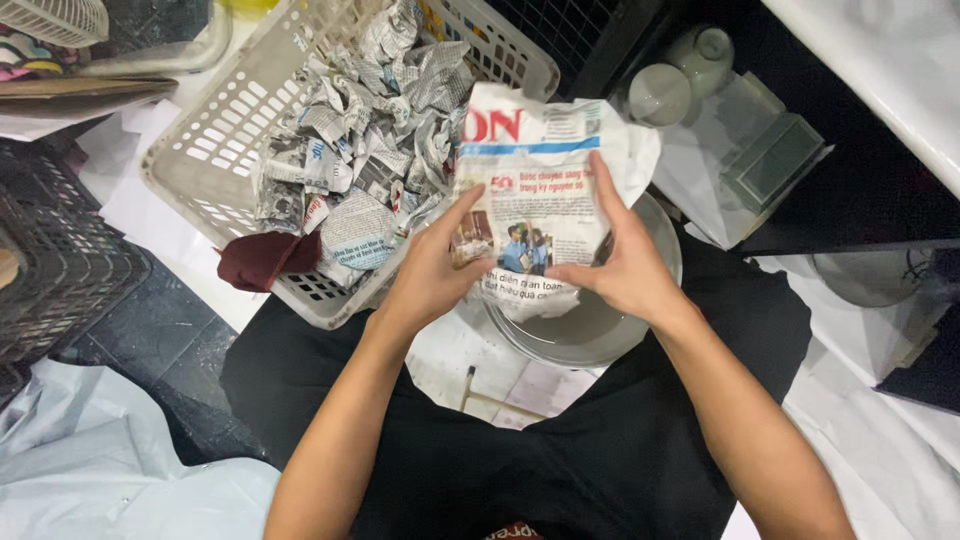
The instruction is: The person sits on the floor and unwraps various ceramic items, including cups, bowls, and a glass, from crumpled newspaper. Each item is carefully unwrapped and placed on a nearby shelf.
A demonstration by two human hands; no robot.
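While both my hands, left hand (430, 275) and right hand (620, 265), fingers clamped on the newspaper sheet (535, 180), wrap over the grey bowl (600, 330), I judge thin paper may tear.

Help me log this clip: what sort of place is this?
Probably a packing corner of a crockery shop or storeroom. Both hands fold newspaper around a grey bowl, beside a plastic basket of paper-wrapped pieces, with white cups nearby.
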